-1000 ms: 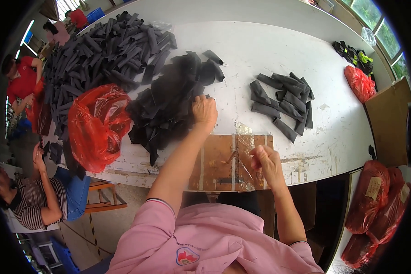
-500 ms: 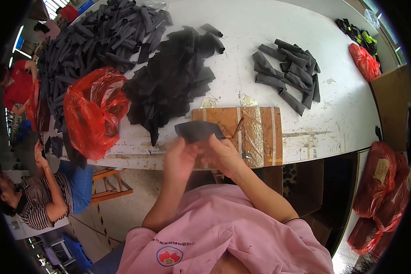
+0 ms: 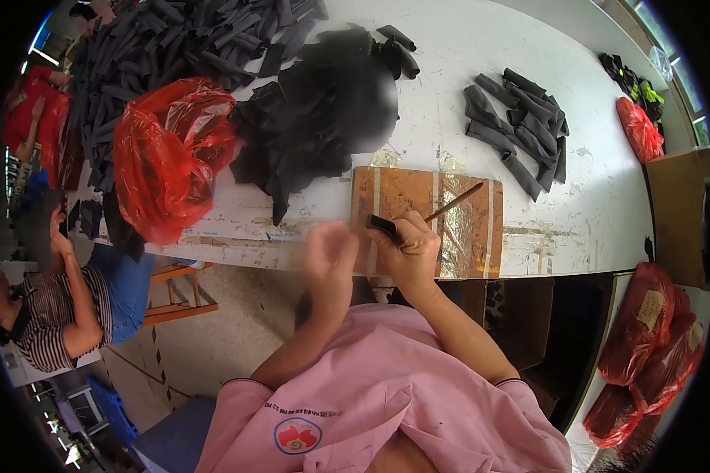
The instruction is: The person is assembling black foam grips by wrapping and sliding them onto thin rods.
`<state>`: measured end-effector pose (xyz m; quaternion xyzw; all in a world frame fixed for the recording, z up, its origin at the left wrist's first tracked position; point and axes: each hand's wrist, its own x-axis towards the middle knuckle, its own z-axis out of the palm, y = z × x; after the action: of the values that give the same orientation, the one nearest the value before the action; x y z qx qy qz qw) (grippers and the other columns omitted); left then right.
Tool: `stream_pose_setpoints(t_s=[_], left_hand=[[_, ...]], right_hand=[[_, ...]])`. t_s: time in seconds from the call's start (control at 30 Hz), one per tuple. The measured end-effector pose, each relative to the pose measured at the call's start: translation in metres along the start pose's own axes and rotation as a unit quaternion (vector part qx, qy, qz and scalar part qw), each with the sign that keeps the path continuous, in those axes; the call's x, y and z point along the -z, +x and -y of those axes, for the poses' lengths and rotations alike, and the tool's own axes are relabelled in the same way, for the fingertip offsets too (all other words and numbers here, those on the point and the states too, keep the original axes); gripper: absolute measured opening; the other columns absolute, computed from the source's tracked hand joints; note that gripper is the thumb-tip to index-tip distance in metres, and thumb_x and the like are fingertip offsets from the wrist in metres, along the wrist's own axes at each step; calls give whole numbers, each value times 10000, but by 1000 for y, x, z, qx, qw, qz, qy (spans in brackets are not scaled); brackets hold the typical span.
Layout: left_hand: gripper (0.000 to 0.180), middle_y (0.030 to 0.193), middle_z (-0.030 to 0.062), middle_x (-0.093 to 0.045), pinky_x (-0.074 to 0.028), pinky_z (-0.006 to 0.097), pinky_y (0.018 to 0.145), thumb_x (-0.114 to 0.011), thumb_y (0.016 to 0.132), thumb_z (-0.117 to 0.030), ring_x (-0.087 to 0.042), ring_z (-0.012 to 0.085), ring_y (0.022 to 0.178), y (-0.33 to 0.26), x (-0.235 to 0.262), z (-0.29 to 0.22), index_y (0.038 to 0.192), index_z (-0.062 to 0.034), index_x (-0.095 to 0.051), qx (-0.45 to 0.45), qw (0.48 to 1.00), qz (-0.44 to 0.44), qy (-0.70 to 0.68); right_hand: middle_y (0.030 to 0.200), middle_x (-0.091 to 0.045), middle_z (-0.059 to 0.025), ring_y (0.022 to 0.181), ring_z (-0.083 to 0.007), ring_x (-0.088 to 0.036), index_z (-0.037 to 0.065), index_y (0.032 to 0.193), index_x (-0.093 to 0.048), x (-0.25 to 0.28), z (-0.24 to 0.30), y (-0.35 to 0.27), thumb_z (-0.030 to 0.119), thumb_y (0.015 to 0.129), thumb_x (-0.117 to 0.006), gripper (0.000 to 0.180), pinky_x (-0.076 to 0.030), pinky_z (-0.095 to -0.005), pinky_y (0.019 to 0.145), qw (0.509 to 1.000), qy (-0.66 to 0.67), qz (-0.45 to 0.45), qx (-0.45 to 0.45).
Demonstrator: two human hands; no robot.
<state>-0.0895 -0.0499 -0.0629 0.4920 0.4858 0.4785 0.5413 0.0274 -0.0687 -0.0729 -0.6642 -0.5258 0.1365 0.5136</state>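
Observation:
My right hand point(image 3: 410, 251) is closed over the near part of a brown board. Its fingers pinch a small folded piece of black fabric point(image 3: 383, 227). A thin brown stick point(image 3: 456, 200) juts up and right from beside this hand; whether the fingers grip it too is hidden. Left of the board, my left hand point(image 3: 330, 254) is smeared by motion and its fingers are unclear. The brown board point(image 3: 406, 189), banded with clear tape, lies at the table's near edge.
A heap of flat black fabric point(image 3: 292, 118) lies beyond my left hand, beside a red plastic bag point(image 3: 166, 165). Many dark fabric tubes point(image 3: 189, 51) cover the far left; a smaller group point(image 3: 521, 126) lies right. A person in stripes point(image 3: 71, 315) sits left. Red bags point(image 3: 643, 331) stand right.
The black fabric, earlier spread between both hands, is now folded small in my right hand. My left hand has come away from it. The stick now points farther up and right.

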Motion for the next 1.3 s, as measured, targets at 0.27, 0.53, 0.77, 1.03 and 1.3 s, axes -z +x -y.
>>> stream_pose_setpoints(t_s=[0.27, 0.53, 0.77, 1.03, 1.3], left_hand=[[125, 689, 35, -560, -394, 187, 498, -541, 794, -138, -511, 80, 571, 1, -4, -31, 799, -13, -535, 147, 985, 85, -43], [82, 671, 43, -559, -407, 211, 451, -523, 738, -73, -527, 98, 559, 10, 4, -27, 795, -18, -547, 283, 948, 79, -125], [113, 676, 45, -560, -419, 208, 424, -499, 732, -54, -524, 92, 547, 9, 4, -18, 813, 0, -558, 280, 951, 81, -105], [154, 698, 53, -565, -420, 192, 411, -491, 727, -22, -525, 89, 530, 5, 1, -17, 852, 34, -561, 271, 957, 70, -72], [145, 676, 53, -561, -412, 180, 399, -497, 738, -14, -516, 83, 504, 5, 1, -4, 857, 37, -562, 241, 967, 63, -51]], right_hand=[[658, -474, -89, 624, -267, -467, 22, 690, -549, 3, -5, 1, -82, 476, -559, 238, -394, -347, 532, 991, -37, -25, 129], [682, -442, -78, 614, -245, -441, -12, 756, -566, 13, -9, -1, -13, 464, -569, 292, -396, -318, 519, 965, -131, 14, 226], [707, -438, -58, 623, -204, -437, -23, 761, -565, 16, -9, -1, 37, 541, -565, 227, -379, -304, 518, 936, -198, 33, 290], [713, -441, -50, 632, -190, -444, -20, 759, -571, 15, -13, -2, 45, 566, -566, 203, -376, -294, 527, 926, -211, 46, 311], [729, -455, -56, 641, -198, -451, -9, 769, -576, 16, -14, -4, 86, 561, -584, 229, -382, -302, 535, 926, -201, 60, 312]])
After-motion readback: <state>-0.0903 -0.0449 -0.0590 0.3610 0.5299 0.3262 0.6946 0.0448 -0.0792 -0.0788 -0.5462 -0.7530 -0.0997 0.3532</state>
